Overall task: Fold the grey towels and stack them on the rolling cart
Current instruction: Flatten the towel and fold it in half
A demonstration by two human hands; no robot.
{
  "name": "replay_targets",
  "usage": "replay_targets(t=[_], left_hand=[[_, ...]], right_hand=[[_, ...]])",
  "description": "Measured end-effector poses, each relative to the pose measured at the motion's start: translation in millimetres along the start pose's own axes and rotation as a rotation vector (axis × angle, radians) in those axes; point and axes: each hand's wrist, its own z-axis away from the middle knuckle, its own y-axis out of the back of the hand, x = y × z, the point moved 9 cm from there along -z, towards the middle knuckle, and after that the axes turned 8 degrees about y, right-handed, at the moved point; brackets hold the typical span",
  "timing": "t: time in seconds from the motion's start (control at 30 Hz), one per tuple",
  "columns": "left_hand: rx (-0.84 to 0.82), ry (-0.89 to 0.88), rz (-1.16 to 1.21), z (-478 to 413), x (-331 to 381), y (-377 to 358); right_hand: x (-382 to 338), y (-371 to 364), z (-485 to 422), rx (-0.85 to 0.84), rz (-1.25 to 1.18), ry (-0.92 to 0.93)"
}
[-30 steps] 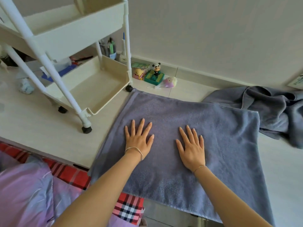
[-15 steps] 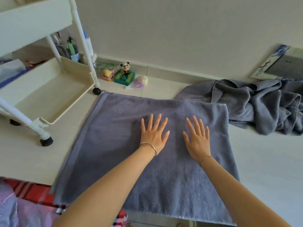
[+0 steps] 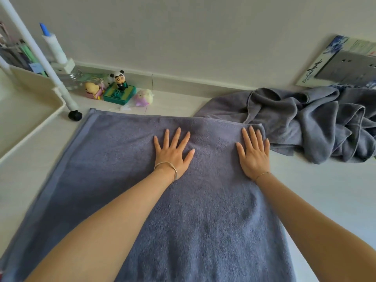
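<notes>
At the far left stands the cart (image 3: pixel 30 83), its cream lower tray cut off by the frame edge and its white post ending in a black wheel (image 3: pixel 75 116) on the pale floor (image 3: pixel 325 200); the wheel sits just beside the far left corner of the towel (image 3: pixel 101 169); behind the wheel, along the foot of the wall (image 3: pixel 183 37), stands a small cluster of toys (image 3: pixel 120 86), among them a panda figure on a green box; the towel, grey-blue, lies spread flat on the floor from the wheel across the middle of the view, its near edge running out of the bottom of the frame; the left hand (image 3: pixel 173 151) lies palm down on the towel near its far edge, fingers straight and fanned apart, gripping nothing, with a bangle (image 3: pixel 166 166) on the wrist; the right hand (image 3: pixel 253 153) lies palm down near the towel's far right corner, fingers straight and close together, the little finger at the towel's right edge, also gripping nothing, with a thin bracelet (image 3: pixel 262 175) on the wrist; right of that hand a pile (image 3: pixel 305 123) of crumpled grey towels lies on the floor, meeting the flat towel at its far right corner; behind the pile a board (image 3: pixel 341 62) leans against the wall.
</notes>
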Motion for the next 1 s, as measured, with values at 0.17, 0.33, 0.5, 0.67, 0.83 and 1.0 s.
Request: replay_targets(t=[0.17, 0.33, 0.5, 0.67, 0.83, 1.0], left_hand=[[0.026, 0.041, 0.034, 14, 12, 14], [0.147, -0.087, 0.145, 102, 55, 14], [0.028, -0.094, 0.015, 116, 44, -19], [-0.045, -0.076, 0.020, 115, 44, -22], [-0.071, -0.139, 0.028, 131, 44, -20], [-0.104, -0.130, 0.020, 151, 30, -18]], right_hand=[[-62, 14, 45, 0.099, -0.112, 0.098], [-82, -8, 120, -0.001, -0.171, 0.085], [-34, 0, 161, -0.048, -0.067, 0.054], [17, 17, 200, -0.085, -0.150, -0.007], [39, 38, 207, 0.059, -0.537, -0.292], [44, 35, 171, 0.104, -0.787, -0.536]])
